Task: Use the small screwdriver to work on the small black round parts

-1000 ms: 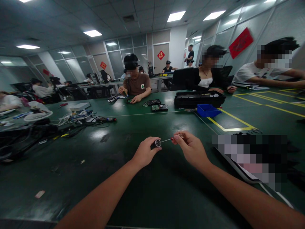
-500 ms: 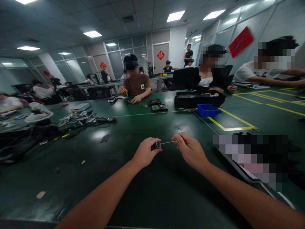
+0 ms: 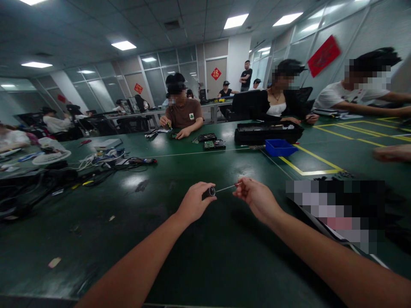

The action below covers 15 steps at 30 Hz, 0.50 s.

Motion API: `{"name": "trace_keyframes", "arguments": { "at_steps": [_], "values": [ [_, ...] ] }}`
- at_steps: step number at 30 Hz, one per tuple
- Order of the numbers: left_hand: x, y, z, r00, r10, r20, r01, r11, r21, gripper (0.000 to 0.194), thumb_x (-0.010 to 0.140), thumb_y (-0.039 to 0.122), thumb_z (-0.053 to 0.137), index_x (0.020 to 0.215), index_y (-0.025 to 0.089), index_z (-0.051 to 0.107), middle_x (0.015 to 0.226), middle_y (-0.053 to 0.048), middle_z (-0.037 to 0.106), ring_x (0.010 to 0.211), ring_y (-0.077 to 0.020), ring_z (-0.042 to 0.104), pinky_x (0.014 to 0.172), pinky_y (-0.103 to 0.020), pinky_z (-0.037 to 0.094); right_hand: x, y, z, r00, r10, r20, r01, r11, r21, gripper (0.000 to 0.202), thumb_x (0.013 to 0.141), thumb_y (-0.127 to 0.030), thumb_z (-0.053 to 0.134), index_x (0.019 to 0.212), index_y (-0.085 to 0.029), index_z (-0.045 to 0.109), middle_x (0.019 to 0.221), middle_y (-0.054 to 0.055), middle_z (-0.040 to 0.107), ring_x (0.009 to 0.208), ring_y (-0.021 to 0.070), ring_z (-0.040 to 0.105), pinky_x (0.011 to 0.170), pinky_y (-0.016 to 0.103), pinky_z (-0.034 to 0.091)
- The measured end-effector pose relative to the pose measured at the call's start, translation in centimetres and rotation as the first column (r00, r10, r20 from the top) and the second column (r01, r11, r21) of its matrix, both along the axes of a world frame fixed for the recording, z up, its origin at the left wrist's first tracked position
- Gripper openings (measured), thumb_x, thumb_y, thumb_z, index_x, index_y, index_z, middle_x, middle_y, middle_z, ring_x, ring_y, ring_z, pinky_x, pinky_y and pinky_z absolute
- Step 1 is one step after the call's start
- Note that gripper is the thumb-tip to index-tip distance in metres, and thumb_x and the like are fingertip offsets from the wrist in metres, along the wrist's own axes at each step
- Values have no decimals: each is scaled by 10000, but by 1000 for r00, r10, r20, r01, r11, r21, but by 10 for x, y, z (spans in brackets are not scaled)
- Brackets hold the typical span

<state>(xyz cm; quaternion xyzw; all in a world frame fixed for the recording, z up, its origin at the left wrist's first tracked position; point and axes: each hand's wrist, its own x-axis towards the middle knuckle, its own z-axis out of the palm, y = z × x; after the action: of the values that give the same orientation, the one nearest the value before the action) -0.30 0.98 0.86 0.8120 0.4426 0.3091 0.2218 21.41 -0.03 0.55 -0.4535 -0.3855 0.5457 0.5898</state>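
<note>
Counting the clock from the person's place, with twelve o'clock straight ahead, both hands are held above the green table [image 3: 135,244] near its closer edge. The left hand [image 3: 192,203], close to twelve o'clock, holds a dark cylinder [image 3: 206,194]; its thumb and fingers are bent around the body, and the round end, with a bright rim, is turned toward the person. At the cylinder's three o'clock is the right hand [image 3: 257,196], whose fingers are closed narrowly on the reddish end of a thin metal rod [image 3: 226,188]. The rod runs slightly tilted from these fingers to the cylinder's round end; whether its tip enters there, one cannot tell. Farther at twelve o'clock lies a green circuit board [image 3: 214,145], and toward one o'clock stands a blue tray [image 3: 281,149], just before a long black case [image 3: 252,134]. A heap of cables [image 3: 105,169] is spread at ten to eleven o'clock. Beyond the board, a little before twelve, a co-worker in a brown shirt [image 3: 184,112] sits with both hands over the table. Near two o'clock, another person's hand [image 3: 393,153] reaches in, blurred.
</note>
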Motion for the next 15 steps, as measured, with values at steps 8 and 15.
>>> {"name": "trace_keyframes", "arguments": {
  "at_steps": [8, 15],
  "values": [
    [-1, 2, -4, 1000, 14, -22, -15, 1000, -21, 389, 861, 261, 713, 1242, 249, 633, 1212, -52, 634, 1139, -232, 571, 1015, -410, 440, -3, -8, 2, 947, -96, 305, 26, 974, 225, 311, 906, -499, 553, 914, -194, 615, 810, 45, 660, 717, 181, 635, 706, 351, 540],
    [1, 2, -5, 999, -4, -52, 3, 1000, -21, 397, 847, 261, 728, 1233, 235, 640, 1157, -56, 647, 1077, -221, 592, 981, -387, 450, -6, -17, 11, 839, -173, 516, -25, 935, 354, 263, 956, -449, 483, 959, -211, 596, 824, 48, 679, 748, 195, 648, 711, 344, 517]
  ]
}}
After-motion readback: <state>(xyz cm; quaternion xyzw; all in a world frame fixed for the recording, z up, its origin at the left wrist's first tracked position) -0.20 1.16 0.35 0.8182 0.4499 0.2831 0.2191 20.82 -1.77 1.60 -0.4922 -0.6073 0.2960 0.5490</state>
